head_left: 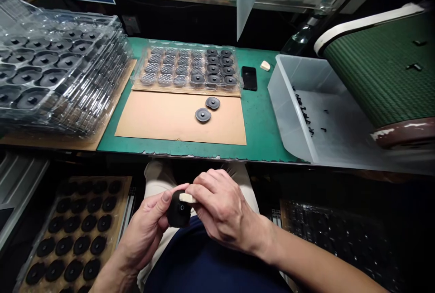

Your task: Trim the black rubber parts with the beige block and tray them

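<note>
Above my lap, my left hand [151,220] grips a black rounded plastic part [177,217] with a small raised hub at its middle. My right hand [220,204] pinches a small cream-coloured block [186,198] and holds it against the face of that part. Two similar dark parts, one a dark disc [203,115] and another disc [213,103] just behind it, lie on the brown cardboard sheet [152,118]. Behind them sits a clear compartment tray [176,84], with black parts filling its right-hand columns.
Stacked clear trays [68,75] of black parts rise at the left. A translucent bin [292,112] with small black pieces stands right, beside a green woven surface [377,66]. On the green mat [261,116] lie a black rectangle [249,78] and another cream block [265,65].
</note>
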`<state>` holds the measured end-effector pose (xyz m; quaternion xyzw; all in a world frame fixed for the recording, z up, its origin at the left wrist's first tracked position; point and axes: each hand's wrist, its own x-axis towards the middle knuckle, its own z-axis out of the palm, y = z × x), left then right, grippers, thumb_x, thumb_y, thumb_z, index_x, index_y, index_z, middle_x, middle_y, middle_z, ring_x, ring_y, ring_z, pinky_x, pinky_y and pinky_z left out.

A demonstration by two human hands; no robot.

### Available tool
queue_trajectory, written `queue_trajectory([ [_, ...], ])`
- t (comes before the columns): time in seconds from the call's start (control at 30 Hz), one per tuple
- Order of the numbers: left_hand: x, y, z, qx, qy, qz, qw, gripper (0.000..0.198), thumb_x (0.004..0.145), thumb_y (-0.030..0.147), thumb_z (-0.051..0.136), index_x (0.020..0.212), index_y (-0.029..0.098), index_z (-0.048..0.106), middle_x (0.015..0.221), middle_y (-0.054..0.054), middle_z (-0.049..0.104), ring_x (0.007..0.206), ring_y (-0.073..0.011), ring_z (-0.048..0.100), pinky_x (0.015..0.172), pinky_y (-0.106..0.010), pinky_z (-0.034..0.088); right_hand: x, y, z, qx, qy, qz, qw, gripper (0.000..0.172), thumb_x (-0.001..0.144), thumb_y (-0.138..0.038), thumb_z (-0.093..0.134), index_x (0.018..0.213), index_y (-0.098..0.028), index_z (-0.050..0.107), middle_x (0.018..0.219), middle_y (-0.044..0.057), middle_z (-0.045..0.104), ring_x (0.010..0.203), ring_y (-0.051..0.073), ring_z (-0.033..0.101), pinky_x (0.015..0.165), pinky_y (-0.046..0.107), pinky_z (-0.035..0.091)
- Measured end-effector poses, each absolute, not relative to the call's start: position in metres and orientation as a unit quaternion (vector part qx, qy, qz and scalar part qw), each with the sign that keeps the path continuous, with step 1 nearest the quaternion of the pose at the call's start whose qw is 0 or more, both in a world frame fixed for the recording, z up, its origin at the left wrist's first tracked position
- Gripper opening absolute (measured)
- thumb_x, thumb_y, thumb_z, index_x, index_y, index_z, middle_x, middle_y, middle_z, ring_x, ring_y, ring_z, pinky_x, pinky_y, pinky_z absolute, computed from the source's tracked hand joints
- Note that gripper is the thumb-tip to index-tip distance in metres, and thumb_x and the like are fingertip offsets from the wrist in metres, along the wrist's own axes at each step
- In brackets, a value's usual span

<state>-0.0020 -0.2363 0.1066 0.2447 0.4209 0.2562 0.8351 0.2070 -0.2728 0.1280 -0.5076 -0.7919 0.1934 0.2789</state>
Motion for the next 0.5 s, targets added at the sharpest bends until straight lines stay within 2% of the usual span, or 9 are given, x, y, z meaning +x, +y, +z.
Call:
queue_trajectory([
  [0.13, 0.001, -0.239, 0.105, 0.212, 0.418, 0.229, 0.853, 0.035, 0.098, 0.044, 0.064, 0.103, 0.013, 0.081, 0.085, -0.009, 0.072, 0.073, -0.0173, 0.062, 0.065, -0.032, 0.061, 0.208, -0.271, 0.125, -0.475, -0.812, 0.185, 0.283, 0.023, 0.098, -0.01, 0.047, 0.11, -0.013, 0.066, 0.1, 0.009, 0.061, 0.085, 0.022, 0.049, 0.076, 0.038, 0.038],
  [0.2, 0.003, -0.242, 0.103, 0.183, 0.423, 0.225, 0.858, 0.035, 0.095, 0.044, 0.068, 0.092, 0.012, 0.081, 0.079, -0.008, 0.069, 0.069, -0.0173, 0.06, 0.06, -0.034, 0.062, 0.209, -0.269, 0.125, -0.45, -0.824, 0.181, 0.292, 0.024, 0.101, -0.013, 0.045, 0.112, -0.014, 0.066, 0.1, 0.009, 0.061, 0.084, 0.021, 0.049, 0.075, 0.037, 0.039],
  [0.27, 0.005, -0.243, 0.101, 0.156, 0.414, 0.211, 0.872, 0.035, 0.093, 0.045, 0.07, 0.092, 0.012, 0.081, 0.079, -0.008, 0.07, 0.069, -0.018, 0.062, 0.058, -0.033, 0.062, 0.211, -0.266, 0.126, -0.406, -0.845, 0.18, 0.297, 0.026, 0.107, -0.02, 0.043, 0.115, -0.015, 0.066, 0.101, 0.009, 0.062, 0.085, 0.021, 0.05, 0.076, 0.036, 0.041],
  [0.37, 0.006, -0.242, 0.098, 0.119, 0.381, 0.22, 0.89, 0.032, 0.093, 0.044, 0.072, 0.103, 0.015, 0.081, 0.09, -0.009, 0.075, 0.076, -0.0176, 0.069, 0.069, -0.03, 0.063, 0.212, -0.261, 0.128, -0.366, -0.865, 0.174, 0.296, 0.027, 0.111, -0.028, 0.042, 0.116, -0.018, 0.066, 0.104, 0.008, 0.063, 0.092, 0.022, 0.054, 0.083, 0.038, 0.042],
  [0.43, 0.007, -0.24, 0.097, 0.113, 0.377, 0.29, 0.873, 0.029, 0.093, 0.04, 0.074, 0.114, 0.02, 0.079, 0.106, -0.008, 0.077, 0.091, -0.0167, 0.072, 0.084, -0.026, 0.062, 0.209, -0.259, 0.129, -0.441, -0.825, 0.169, 0.311, 0.022, 0.108, -0.025, 0.046, 0.105, -0.016, 0.066, 0.098, 0.008, 0.063, 0.09, 0.022, 0.054, 0.084, 0.039, 0.041],
  [0.5, 0.009, -0.236, 0.098, 0.14, 0.391, 0.377, 0.828, 0.038, 0.089, 0.033, 0.079, 0.126, 0.026, 0.075, 0.119, -0.007, 0.076, 0.107, -0.0165, 0.071, 0.096, -0.025, 0.058, 0.205, -0.259, 0.13, -0.551, -0.738, 0.213, 0.326, 0.02, 0.103, -0.024, 0.05, 0.089, -0.017, 0.062, 0.084, 0.004, 0.059, 0.079, 0.019, 0.051, 0.076, 0.035, 0.039],
])
